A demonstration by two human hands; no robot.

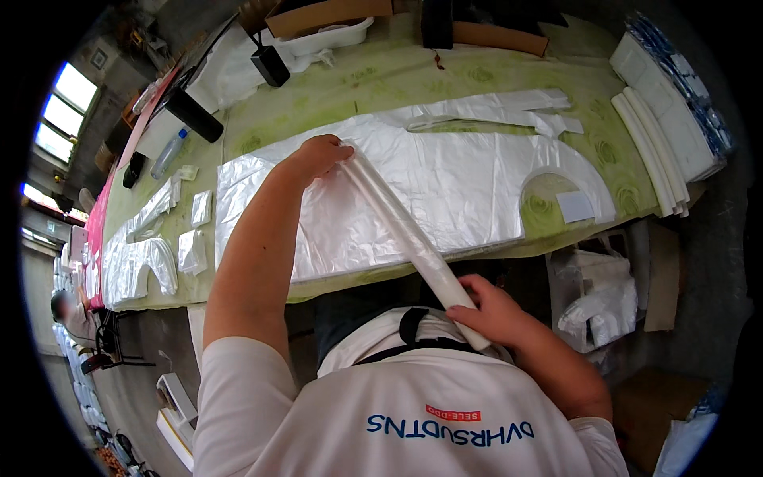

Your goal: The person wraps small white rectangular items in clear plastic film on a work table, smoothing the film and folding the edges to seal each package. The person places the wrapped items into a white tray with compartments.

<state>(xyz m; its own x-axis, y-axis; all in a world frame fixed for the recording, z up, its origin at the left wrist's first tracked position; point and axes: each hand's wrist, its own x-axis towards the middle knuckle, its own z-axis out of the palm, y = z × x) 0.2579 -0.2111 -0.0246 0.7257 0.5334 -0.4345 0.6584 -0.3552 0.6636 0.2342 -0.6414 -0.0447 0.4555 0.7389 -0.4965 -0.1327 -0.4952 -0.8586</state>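
Nearest, out past the tabletop's (350, 89) near edge, the right hand (497, 312) is wrapped around the lower end of a long, narrow strip of whitish film (401, 225), thumb on top and fingers about its side. The strip slants up over that edge to the left hand (319, 157), which pinches its upper end, fingertips partly hidden. Its lengthwise narrowing looks done; it has not yet been made short like the two small folded packets (191, 252) toward the tabletop's left end, which seem finished. Most of the work appears left: beneath the strip, flat film sheets (469, 195) with a rounded cutout lie spread along the near edge, and another flat film piece (147, 258) lies by the near left corner. Farther back, near the far edge, stands a black box (270, 65).
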